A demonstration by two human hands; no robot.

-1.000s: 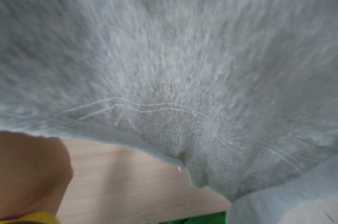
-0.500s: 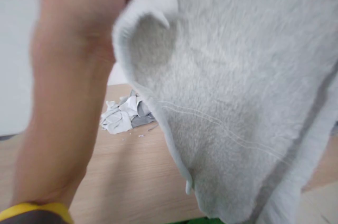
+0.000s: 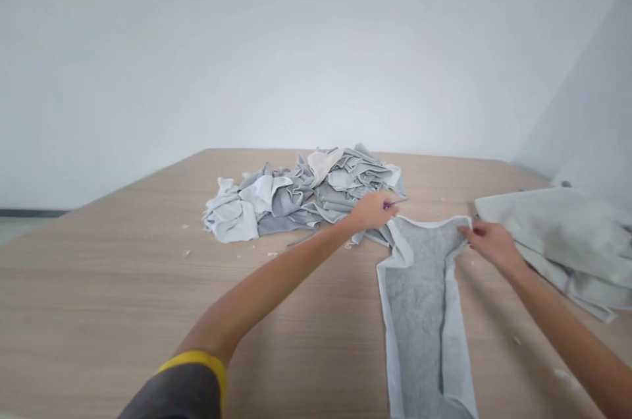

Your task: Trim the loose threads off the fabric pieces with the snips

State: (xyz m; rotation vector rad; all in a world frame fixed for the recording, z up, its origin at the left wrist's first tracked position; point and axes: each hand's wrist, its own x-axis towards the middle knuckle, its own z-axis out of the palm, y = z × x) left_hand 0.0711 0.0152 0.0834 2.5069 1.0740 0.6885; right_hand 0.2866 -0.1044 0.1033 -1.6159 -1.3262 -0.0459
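A long piece of grey fabric (image 3: 417,300), fleecy on the side that shows, hangs between my hands with its lighter edges curling inward. Its upper left corner is at my left hand (image 3: 374,211), whose fingers are closed on it. A small thin tool with a purple handle (image 3: 388,205) also sticks out from that hand; its exact kind is too small to tell. My right hand (image 3: 491,244) pinches the upper right corner. Between the two corners the top edge sags a little, and the lower end runs out of view at the bottom.
Behind my left hand a heap of crumpled grey and white fabric scraps (image 3: 291,198) lies on the wooden table (image 3: 148,287). Stacked light grey cloth (image 3: 557,224) lies at the right, beyond my right forearm. Small bits of lint dot the tabletop. A pale wall (image 3: 316,50) stands behind.
The fabric, close to the camera before, is now lower and farther away, stretched out over the table. Both hands now show at its top corners; the scrap heap and right stack have come into fuller view.
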